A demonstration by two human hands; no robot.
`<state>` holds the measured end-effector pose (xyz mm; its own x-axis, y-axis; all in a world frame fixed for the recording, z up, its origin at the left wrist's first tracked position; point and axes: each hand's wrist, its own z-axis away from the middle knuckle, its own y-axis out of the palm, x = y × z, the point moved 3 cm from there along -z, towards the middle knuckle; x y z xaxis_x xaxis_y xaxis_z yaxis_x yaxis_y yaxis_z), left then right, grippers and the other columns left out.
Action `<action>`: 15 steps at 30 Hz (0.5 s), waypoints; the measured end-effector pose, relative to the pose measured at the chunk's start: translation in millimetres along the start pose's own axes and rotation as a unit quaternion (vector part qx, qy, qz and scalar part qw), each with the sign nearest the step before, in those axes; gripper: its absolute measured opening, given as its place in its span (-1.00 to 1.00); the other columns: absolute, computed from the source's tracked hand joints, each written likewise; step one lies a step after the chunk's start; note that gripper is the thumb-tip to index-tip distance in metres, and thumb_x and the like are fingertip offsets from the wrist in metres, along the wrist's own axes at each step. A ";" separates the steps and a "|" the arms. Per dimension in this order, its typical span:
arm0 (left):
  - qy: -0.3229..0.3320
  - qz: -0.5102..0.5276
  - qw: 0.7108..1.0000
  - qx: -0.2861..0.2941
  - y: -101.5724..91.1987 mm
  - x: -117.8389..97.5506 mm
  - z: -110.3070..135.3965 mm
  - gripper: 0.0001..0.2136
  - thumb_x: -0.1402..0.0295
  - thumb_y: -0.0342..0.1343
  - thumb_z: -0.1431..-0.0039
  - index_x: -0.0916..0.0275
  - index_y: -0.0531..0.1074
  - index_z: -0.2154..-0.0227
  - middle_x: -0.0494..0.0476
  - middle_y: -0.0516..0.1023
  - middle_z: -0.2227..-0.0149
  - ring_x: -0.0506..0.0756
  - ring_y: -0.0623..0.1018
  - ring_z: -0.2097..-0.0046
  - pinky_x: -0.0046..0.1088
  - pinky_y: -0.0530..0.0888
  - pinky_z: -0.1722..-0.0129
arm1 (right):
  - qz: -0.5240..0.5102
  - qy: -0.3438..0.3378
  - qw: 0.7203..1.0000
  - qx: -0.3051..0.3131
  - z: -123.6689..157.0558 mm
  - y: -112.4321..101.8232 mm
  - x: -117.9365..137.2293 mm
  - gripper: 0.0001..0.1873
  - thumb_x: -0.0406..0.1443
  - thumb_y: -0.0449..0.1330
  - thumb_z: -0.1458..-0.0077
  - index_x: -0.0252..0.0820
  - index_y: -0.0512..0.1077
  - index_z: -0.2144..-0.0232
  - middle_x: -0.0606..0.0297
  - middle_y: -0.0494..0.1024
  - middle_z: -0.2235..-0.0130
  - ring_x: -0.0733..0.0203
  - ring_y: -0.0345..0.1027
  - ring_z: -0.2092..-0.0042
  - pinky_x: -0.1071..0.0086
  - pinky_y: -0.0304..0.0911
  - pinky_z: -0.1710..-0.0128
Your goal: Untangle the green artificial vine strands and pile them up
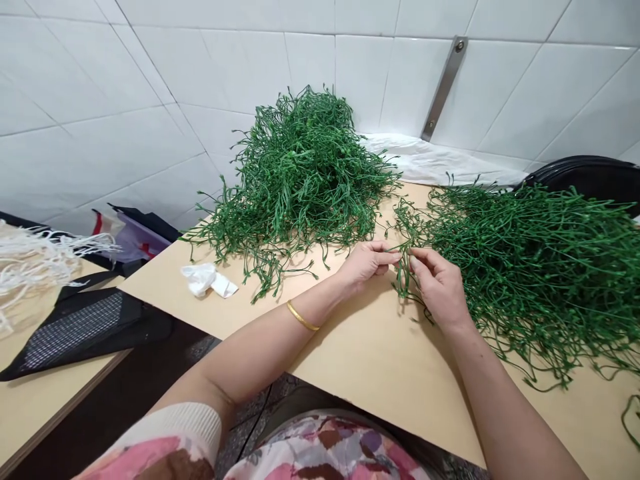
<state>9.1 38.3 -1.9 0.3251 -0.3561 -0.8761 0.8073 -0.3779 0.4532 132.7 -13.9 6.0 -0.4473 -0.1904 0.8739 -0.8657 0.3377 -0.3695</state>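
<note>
Between my two hands is a small green artificial plant sprig (pixel 404 275) with thin curling stems. My left hand (pixel 367 263), below a gold bangle (pixel 302 317), pinches it at the fingertips. Close beside it, my right hand (pixel 440 283) grips the same sprig between thumb and forefinger. Its lower stems hang just above the table. Behind my hands rises a tall pile of green sprigs (pixel 310 167). A second, wider heap of long green stems (pixel 545 267) lies to the right, close to my right wrist.
A crumpled white tissue (pixel 207 280) lies on the wooden table (pixel 360 360). At left, another table holds white strands (pixel 40 260) and a black mesh bag (pixel 75 330). White plastic (pixel 435 160) lies along the tiled wall, near a black rounded object (pixel 580 177).
</note>
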 end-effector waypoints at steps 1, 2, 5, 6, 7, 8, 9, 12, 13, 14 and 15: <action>-0.016 0.010 1.000 0.004 -0.8 0.0 -0.7 -0.85 0.51 0.22 0.22 0.35 0.32 0.61 -0.06 0.27 0.68 -0.20 0.07 0.69 -0.61 -0.11 0.69 | 0.001 0.002 1.000 -0.012 -0.6 -2.7 -0.7 -0.75 -0.22 0.08 -0.01 -0.24 0.44 0.30 0.28 0.46 0.45 0.27 0.29 0.42 0.39 0.20 0.43; -0.033 0.021 0.999 0.011 -1.3 0.1 -1.1 -0.86 0.53 0.20 0.21 0.35 0.31 0.60 -0.08 0.25 0.68 -0.21 0.06 0.70 -0.62 -0.12 0.70 | 0.007 0.002 1.000 -0.025 -1.3 -5.6 -1.4 -0.76 -0.23 0.08 -0.02 -0.24 0.45 0.32 0.31 0.43 0.49 0.29 0.26 0.45 0.41 0.17 0.46; -0.101 0.064 0.991 0.067 1.3 1.3 0.2 -0.86 0.57 0.15 0.18 0.34 0.26 0.60 -0.13 0.15 0.71 -0.21 0.03 0.71 -0.66 -0.13 0.71 | 0.034 -0.001 0.998 -0.056 -3.6 -11.8 -4.2 -0.78 -0.24 0.07 -0.02 -0.24 0.46 0.37 0.35 0.38 0.54 0.32 0.20 0.49 0.44 0.10 0.52; -0.122 0.077 0.985 0.091 3.1 2.1 1.4 -0.87 0.58 0.13 0.17 0.34 0.26 0.59 -0.11 0.17 0.69 -0.21 0.02 0.71 -0.67 -0.12 0.72 | 0.041 0.001 0.998 -0.055 -4.3 -12.0 -5.6 -0.78 -0.24 0.07 -0.01 -0.24 0.46 0.38 0.35 0.38 0.54 0.32 0.19 0.50 0.44 0.10 0.52; -0.136 0.088 0.981 0.111 4.7 2.8 2.6 -0.88 0.58 0.11 0.17 0.34 0.26 0.58 -0.08 0.21 0.67 -0.21 0.03 0.70 -0.68 -0.11 0.72 | 0.046 0.000 0.998 -0.046 -5.0 -11.2 -7.0 -0.78 -0.25 0.06 -0.01 -0.24 0.46 0.38 0.35 0.38 0.54 0.32 0.19 0.51 0.44 0.10 0.52; -0.144 0.096 0.977 0.123 5.8 3.3 3.5 -0.89 0.59 0.10 0.17 0.34 0.28 0.57 -0.05 0.26 0.64 -0.21 0.04 0.70 -0.68 -0.09 0.72 | 0.048 -0.006 0.998 -0.031 -5.6 -9.6 -8.1 -0.78 -0.25 0.06 -0.02 -0.25 0.46 0.38 0.35 0.39 0.54 0.32 0.20 0.50 0.43 0.11 0.51; -0.145 0.101 0.976 0.126 6.3 3.9 4.0 -0.90 0.59 0.09 0.16 0.35 0.30 0.54 -0.02 0.30 0.61 -0.21 0.04 0.69 -0.68 -0.07 0.72 | 0.050 -0.017 0.999 -0.016 -6.1 -7.6 -9.0 -0.78 -0.26 0.05 -0.02 -0.25 0.46 0.38 0.33 0.41 0.52 0.31 0.22 0.49 0.42 0.14 0.49; -0.131 0.115 0.980 0.100 4.6 5.3 2.3 -0.89 0.58 0.10 0.15 0.36 0.37 0.46 -0.02 0.29 0.60 -0.21 0.04 0.68 -0.68 -0.05 0.72 | 0.060 -0.056 0.997 -0.009 -7.2 -5.0 -9.5 -0.77 -0.28 0.04 -0.04 -0.24 0.46 0.34 0.26 0.47 0.41 0.25 0.30 0.38 0.37 0.21 0.36; -0.125 0.119 0.981 0.088 3.3 5.7 0.9 -0.87 0.57 0.10 0.13 0.36 0.39 0.43 -0.03 0.29 0.59 -0.21 0.03 0.69 -0.68 -0.05 0.72 | 0.069 -0.066 0.995 -0.026 -7.2 -6.3 -8.6 -0.77 -0.28 0.04 -0.04 -0.24 0.45 0.32 0.24 0.48 0.36 0.23 0.32 0.33 0.35 0.22 0.32; -0.119 0.122 0.982 0.075 1.8 6.1 -0.8 -0.86 0.56 0.10 0.12 0.36 0.40 0.41 -0.03 0.28 0.59 -0.21 0.02 0.69 -0.67 -0.06 0.72 | 0.080 -0.075 0.993 -0.053 -6.8 -8.8 -6.9 -0.77 -0.28 0.04 -0.05 -0.23 0.45 0.30 0.21 0.48 0.32 0.21 0.32 0.29 0.33 0.23 0.28; -0.112 0.124 0.984 0.061 0.1 6.6 -2.7 -0.85 0.56 0.10 0.11 0.35 0.41 0.39 -0.04 0.28 0.59 -0.21 0.02 0.69 -0.67 -0.07 0.72 | 0.089 -0.086 0.988 -0.090 -5.7 -12.1 -4.0 -0.76 -0.28 0.03 -0.06 -0.23 0.44 0.28 0.18 0.47 0.29 0.20 0.32 0.26 0.30 0.23 0.26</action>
<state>12.5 38.2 -8.1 0.3775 -0.6242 -0.6840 0.6469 -0.3508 0.6771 146.3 -12.0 8.7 -0.6342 -0.2609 0.7278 -0.7223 0.5357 -0.4374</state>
